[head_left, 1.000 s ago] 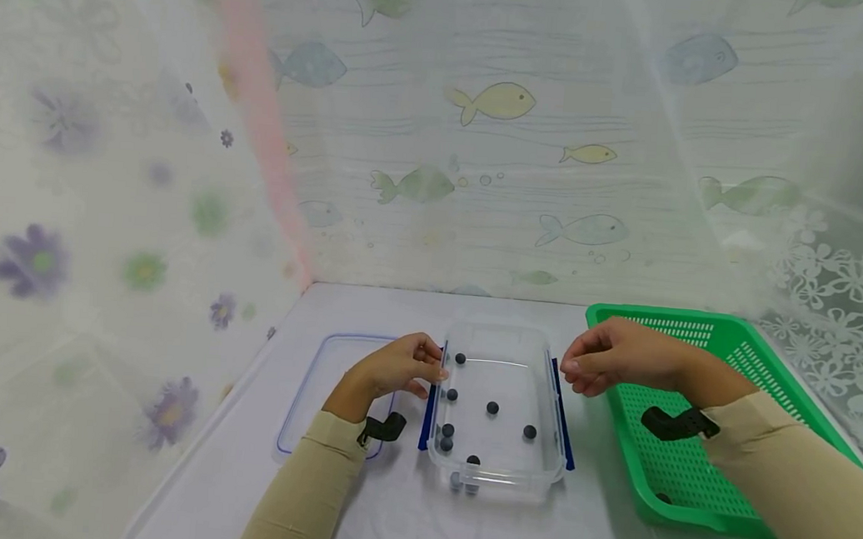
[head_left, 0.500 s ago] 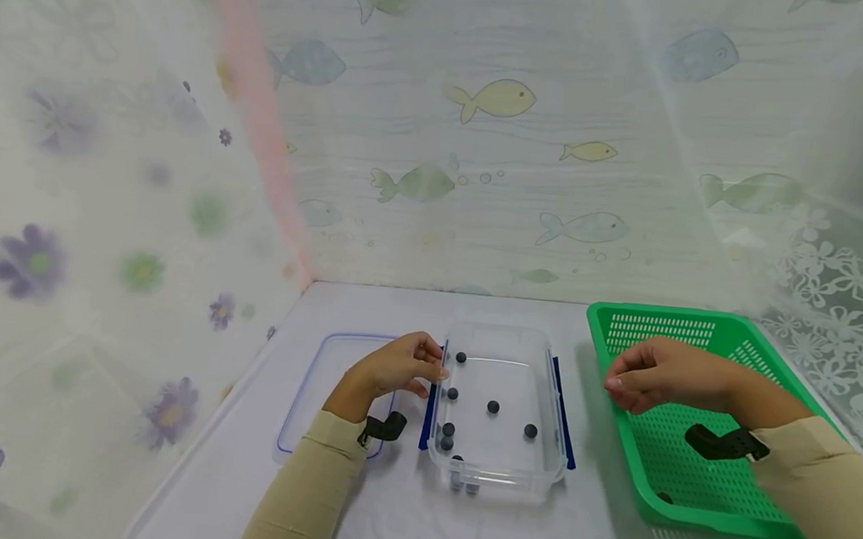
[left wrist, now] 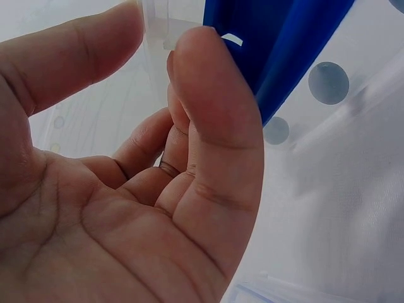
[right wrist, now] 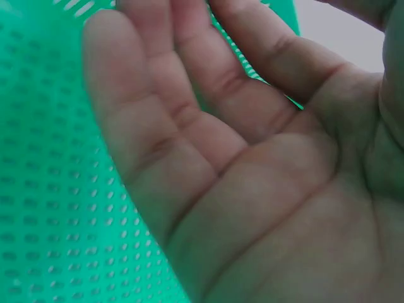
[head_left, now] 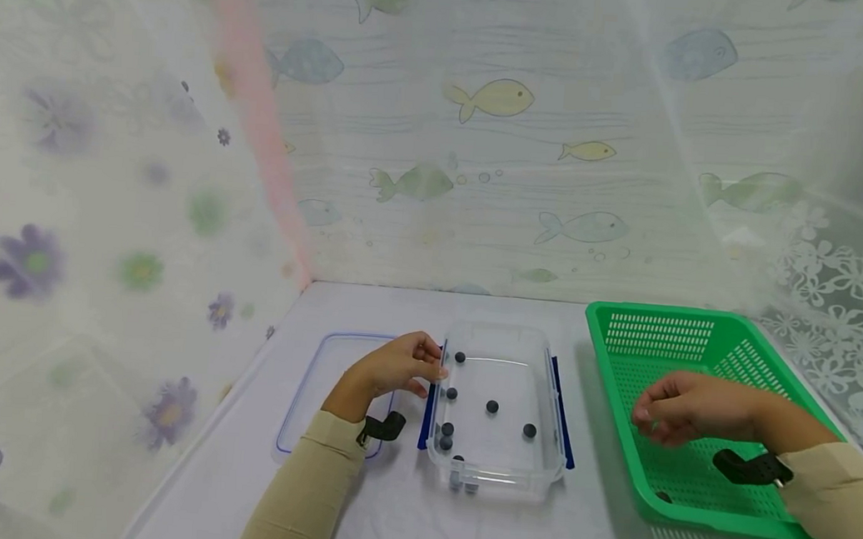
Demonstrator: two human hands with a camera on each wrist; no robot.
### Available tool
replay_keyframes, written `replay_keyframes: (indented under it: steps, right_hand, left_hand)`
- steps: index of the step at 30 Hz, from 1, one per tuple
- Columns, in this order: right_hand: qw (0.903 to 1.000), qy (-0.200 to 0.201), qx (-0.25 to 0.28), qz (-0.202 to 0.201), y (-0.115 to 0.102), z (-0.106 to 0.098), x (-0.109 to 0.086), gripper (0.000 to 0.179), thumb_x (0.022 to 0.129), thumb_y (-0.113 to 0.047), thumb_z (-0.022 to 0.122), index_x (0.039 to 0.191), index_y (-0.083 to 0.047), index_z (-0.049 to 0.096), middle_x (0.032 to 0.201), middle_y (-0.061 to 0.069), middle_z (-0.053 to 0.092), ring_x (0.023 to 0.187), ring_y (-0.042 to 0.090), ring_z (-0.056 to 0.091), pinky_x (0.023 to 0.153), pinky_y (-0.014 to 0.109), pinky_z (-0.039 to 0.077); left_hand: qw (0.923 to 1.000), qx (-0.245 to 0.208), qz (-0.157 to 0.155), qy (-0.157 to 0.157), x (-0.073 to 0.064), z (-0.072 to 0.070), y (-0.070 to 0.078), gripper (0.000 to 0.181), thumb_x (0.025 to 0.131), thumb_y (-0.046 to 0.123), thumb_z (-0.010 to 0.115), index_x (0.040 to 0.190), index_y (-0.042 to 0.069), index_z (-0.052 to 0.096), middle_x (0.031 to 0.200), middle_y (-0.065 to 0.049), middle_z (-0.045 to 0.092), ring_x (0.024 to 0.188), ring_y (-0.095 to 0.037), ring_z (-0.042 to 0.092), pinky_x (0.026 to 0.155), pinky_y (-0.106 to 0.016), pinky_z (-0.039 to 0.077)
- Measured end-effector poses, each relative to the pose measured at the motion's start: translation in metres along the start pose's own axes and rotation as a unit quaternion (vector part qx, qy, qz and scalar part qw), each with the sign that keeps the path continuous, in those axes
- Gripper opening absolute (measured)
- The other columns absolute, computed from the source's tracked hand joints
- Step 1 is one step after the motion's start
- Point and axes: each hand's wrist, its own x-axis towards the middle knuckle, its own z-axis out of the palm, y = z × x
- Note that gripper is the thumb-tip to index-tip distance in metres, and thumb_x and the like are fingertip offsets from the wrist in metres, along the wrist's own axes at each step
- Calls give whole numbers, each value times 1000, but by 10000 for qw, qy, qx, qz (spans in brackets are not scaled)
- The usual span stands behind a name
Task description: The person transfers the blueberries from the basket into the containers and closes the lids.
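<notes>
A clear plastic box (head_left: 514, 384) with blue side latches holds several small dark balls (head_left: 493, 407). My left hand (head_left: 398, 363) grips the box's left wall, a fingertip over the rim. In the left wrist view, its fingers (left wrist: 214, 126) bend against the blue latch (left wrist: 278, 50). Over the green slotted basket (head_left: 642, 485), my right hand (head_left: 700, 409) hangs with fingers loosely curled; the right wrist view shows its bare palm, but the fingertips are partly cut off. One dark ball (head_left: 663, 496) lies in the basket's near left corner.
Left of the box, a clear lid with a blue seal (head_left: 319, 378) lies on the white table cover (head_left: 399, 518), partly behind my left forearm. Translucent curtains (head_left: 433, 253) with fish and flower prints stand behind and at both sides.
My right hand has moved right and down, from beside the box to over the basket. Near the box's front wall, one ball has rolled left. The left hand stays put.
</notes>
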Motion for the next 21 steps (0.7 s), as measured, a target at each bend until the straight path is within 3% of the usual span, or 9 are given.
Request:
replay_keyframes:
  steps: [7, 13, 21]
  right_hand:
    - [9974, 65, 63, 715, 15, 6, -4, 31, 106, -20, 54, 121, 3, 70, 117, 13, 70, 106, 34, 70, 88, 46, 61]
    - [9923, 373, -31, 1185, 22, 16, -3, 31, 103, -20, 58, 123, 1, 70, 110, 16, 72, 92, 33, 74, 78, 46, 63]
    - [9918, 12, -76, 1278, 18, 26, 3, 28, 101, -20, 58, 106, 4, 72, 97, 19, 74, 80, 28, 75, 69, 41, 65]
  left_hand:
    - [10000, 13, 1, -33, 0, 0, 1, 51, 93, 16, 78, 129, -5, 49, 106, -11, 60, 95, -23, 64, 73, -35, 62]
    - [10000, 40, -20, -34, 0, -1, 2, 54, 93, 17, 78, 132, -6, 48, 107, -12, 61, 95, -23, 64, 73, -35, 62]
    - [10000, 34, -65, -13, 0, -1, 1, 56, 92, 17, 78, 133, -7, 47, 107, -11, 61, 94, -23, 64, 73, -35, 62]
